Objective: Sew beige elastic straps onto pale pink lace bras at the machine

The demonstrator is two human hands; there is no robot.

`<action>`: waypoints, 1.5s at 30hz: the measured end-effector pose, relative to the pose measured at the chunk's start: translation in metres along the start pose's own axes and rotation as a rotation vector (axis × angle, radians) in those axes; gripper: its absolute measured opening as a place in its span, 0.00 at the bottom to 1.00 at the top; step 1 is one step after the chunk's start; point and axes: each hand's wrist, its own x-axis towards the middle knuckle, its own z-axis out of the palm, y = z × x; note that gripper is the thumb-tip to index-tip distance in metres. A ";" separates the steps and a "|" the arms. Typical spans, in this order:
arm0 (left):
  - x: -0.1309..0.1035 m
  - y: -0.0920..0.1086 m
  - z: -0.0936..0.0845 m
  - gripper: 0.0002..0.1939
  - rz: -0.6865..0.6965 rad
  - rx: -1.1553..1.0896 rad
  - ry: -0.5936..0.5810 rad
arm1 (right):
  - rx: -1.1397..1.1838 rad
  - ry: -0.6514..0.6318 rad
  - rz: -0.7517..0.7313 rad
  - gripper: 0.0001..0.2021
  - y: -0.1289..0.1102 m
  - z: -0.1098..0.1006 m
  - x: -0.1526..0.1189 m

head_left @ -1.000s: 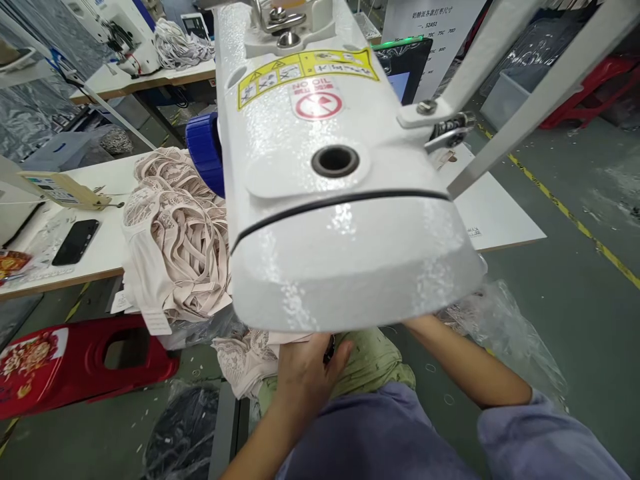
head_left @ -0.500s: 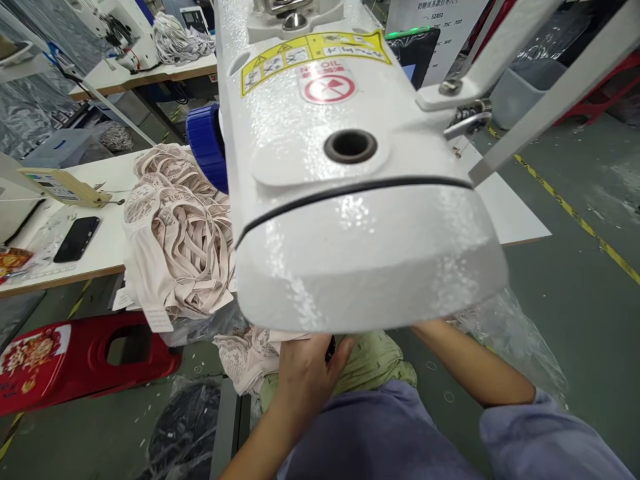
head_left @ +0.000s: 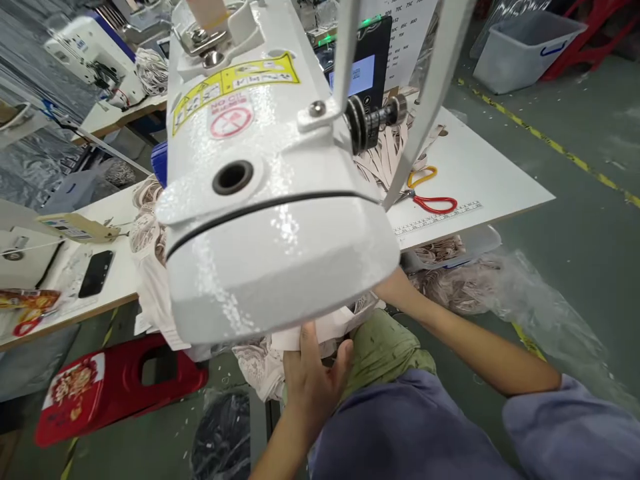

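Note:
A pale beige lace bra (head_left: 260, 367) hangs over the near edge of the sewing machine (head_left: 280, 267), partly hidden beneath its white head. My left hand (head_left: 313, 370) grips its fabric, index finger laid along a smooth band and thumb held apart. Most of my right hand (head_left: 393, 287) is behind the machine head; only the part near the wrist shows, beside the fabric's right end, and its fingers are hidden. Green cloth (head_left: 385, 353) lies over my lap under the bra.
On the table's right are scissors (head_left: 433, 203), a ruler (head_left: 440, 220) and beige straps (head_left: 387, 157). A pile of bras (head_left: 153, 267) hangs at left, near a phone (head_left: 96, 273). A red stool (head_left: 120, 387) stands lower left; plastic wrap (head_left: 545, 313) lies right.
The view has swung right, so the machine head sits farther left and the scissors, ruler and straps show. My left hand's index finger has straightened onto the band; more of the bra's fabric is visible.

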 end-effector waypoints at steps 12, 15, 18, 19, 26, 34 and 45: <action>0.003 0.005 0.001 0.35 -0.005 -0.046 -0.073 | 0.066 -0.056 -0.052 0.10 -0.003 -0.011 -0.030; 0.004 0.007 0.000 0.35 -0.013 -0.074 -0.090 | 0.050 -0.060 -0.081 0.07 -0.004 -0.010 -0.037; 0.003 0.008 0.001 0.36 -0.029 -0.092 -0.101 | 0.027 -0.057 -0.065 0.07 -0.006 -0.009 -0.040; 0.003 0.008 0.001 0.36 -0.040 -0.096 -0.105 | 0.022 -0.057 -0.058 0.08 -0.006 -0.009 -0.040; -0.004 0.009 0.006 0.37 -0.132 -0.152 -0.167 | 0.000 -0.062 -0.017 0.10 -0.010 -0.007 -0.041; -0.004 0.009 0.003 0.35 -0.191 -0.174 -0.230 | -0.047 0.011 -0.072 0.10 -0.014 -0.003 -0.040; -0.054 0.069 -0.001 0.41 -0.173 -0.367 -0.349 | 0.230 -0.044 0.159 0.19 -0.001 0.003 -0.105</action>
